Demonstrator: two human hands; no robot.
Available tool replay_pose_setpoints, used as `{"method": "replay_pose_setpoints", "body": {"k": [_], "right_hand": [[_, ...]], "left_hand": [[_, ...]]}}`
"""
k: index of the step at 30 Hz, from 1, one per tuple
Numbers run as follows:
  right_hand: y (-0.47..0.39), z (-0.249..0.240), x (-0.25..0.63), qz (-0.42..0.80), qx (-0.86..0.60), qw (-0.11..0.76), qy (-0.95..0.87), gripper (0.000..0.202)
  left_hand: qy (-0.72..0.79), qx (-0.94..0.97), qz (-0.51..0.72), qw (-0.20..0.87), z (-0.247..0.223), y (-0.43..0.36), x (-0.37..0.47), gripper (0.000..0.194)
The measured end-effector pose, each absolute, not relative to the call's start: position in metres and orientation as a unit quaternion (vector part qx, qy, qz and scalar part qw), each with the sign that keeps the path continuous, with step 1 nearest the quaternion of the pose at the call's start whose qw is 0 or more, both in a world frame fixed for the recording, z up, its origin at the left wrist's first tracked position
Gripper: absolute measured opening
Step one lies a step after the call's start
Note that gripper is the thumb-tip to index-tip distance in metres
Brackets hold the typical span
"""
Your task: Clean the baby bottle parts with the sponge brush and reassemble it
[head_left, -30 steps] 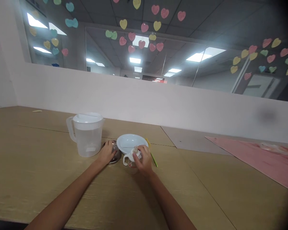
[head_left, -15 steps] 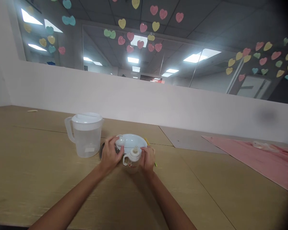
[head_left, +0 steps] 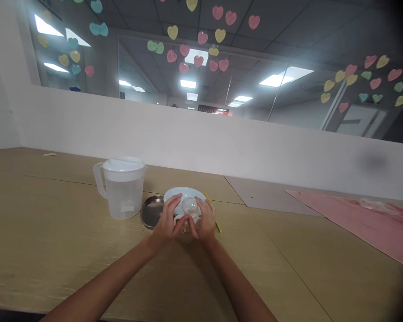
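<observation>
A clear baby bottle [head_left: 185,229] with a white side handle stands upright on the table in front of me. Its transparent domed cap [head_left: 190,206] sits over the top, covering the teat. My left hand [head_left: 168,221] curls around the left side of the bottle's top, by the handle. From the right, my right hand [head_left: 204,219] wraps the same part. My thumbs meet at the front, so the collar is mostly hidden. Whether the cap is fully seated I cannot tell. Behind the bottle lies a pale blue-white oval dish [head_left: 174,193].
A translucent lidded pitcher [head_left: 125,192] of clear liquid stands at the left. Between it and my hands sits a round metal tray [head_left: 151,212]. A yellow-green stick [head_left: 218,226] shows beside my right hand. Pink cloth [head_left: 362,221] lies far right; a white wall [head_left: 195,143] rises behind.
My left hand has brought the clear cap from the dish's left side onto the bottle's top, covering the teat. My right hand has shifted slightly up around it. The metal tray is now more exposed.
</observation>
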State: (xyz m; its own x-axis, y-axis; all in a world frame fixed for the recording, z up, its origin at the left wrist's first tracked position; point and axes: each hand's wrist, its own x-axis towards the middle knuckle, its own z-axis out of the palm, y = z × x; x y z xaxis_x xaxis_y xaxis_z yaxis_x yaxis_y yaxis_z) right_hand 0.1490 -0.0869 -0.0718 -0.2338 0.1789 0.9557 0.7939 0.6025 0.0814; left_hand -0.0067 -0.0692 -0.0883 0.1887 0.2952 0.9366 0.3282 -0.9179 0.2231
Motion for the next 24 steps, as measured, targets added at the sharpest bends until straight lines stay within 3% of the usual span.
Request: {"method": "replay_pose_setpoints", "body": {"k": [6,14,24], "right_hand": [[-0.084,-0.081,0.152,-0.247,-0.377,0.557,-0.698,0.046],[-0.081,-0.093,0.153,-0.161,-0.392,0.554,-0.716,0.039],[-0.079,-0.102,0.149,-0.163,-0.388,0.570,-0.705,0.041]], "left_hand": [[-0.273,-0.802,-0.510,-0.148,-0.094,-0.074,-0.001,0.055],[-0.296,-0.791,-0.488,-0.218,-0.106,-0.075,0.002,0.053],[-0.273,-0.732,-0.536,-0.319,-0.101,-0.066,0.000,0.048]]}}
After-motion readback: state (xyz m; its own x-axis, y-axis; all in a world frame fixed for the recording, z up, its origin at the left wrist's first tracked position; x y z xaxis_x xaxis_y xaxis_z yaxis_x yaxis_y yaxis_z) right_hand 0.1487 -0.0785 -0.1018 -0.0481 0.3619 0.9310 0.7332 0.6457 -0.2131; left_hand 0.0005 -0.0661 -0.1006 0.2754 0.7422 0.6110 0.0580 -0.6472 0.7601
